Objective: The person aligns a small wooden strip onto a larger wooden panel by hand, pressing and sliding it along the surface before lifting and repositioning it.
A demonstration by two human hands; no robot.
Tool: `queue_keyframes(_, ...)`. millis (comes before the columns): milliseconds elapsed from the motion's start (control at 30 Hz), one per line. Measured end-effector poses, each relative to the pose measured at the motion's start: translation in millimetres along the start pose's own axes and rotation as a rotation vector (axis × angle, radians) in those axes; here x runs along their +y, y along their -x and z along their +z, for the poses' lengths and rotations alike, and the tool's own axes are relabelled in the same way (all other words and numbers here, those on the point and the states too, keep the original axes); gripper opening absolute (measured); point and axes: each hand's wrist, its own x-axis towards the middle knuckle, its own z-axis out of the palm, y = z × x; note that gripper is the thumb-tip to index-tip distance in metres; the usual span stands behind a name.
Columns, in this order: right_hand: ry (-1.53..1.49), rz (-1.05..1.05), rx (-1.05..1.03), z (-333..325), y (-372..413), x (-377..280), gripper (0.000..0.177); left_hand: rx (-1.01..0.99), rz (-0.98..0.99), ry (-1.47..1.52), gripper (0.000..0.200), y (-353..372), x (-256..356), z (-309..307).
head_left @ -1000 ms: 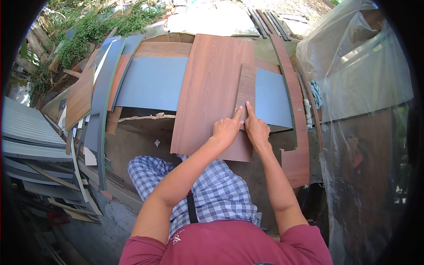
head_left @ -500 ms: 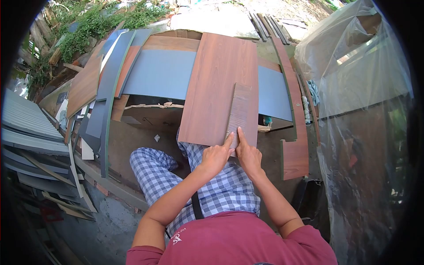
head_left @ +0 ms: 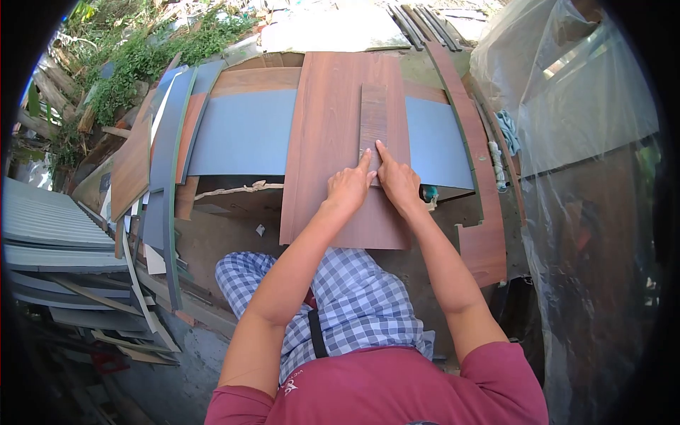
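Observation:
A short, narrow strip of wood (head_left: 374,117) lies flat and lengthwise on the wide reddish-brown wood-grain board (head_left: 322,156). My left hand (head_left: 349,185) grips the strip's near end from the left, index finger stretched along its top. On the other side, my right hand (head_left: 398,183) holds the same end, its index finger also pointing forward on the strip. Both thumbs are close together at the near edge. The underside of the strip is hidden. Beneath the wide board lies a blue-grey panel (head_left: 244,134), showing on both sides of it.
Cut boards and strips (head_left: 170,177) lean at the left, near stacked grey panels (head_left: 64,227). A long notched brown board (head_left: 471,156) lies right of the work surface. Clear plastic sheeting (head_left: 588,142) hangs at far right. My checked-trousered legs (head_left: 354,297) are under the board's near edge.
Both hands have pushed the wood strip forward along the wide board, away from my body. My arms are stretched further out. The view has shifted slightly.

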Motion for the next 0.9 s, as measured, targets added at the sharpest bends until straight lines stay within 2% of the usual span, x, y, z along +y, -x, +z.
queue_keyframes(67,-0.016,0.005,0.007,-2.8,-23.1,1.1,0.049,0.058,0.007,-0.003,0.049,-25.6,-2.6,1.7)
queue_keyframes(467,0.004,0.001,0.055,-2.2,-143.0,13.4,0.049,0.035,-0.047,-0.037,0.048,-143.1,-3.7,-20.0)
queue_keyframes(900,0.001,0.04,0.032,-3.7,-158.2,9.8,0.05,0.071,-0.078,-0.018,0.047,-158.0,-7.0,-18.9)
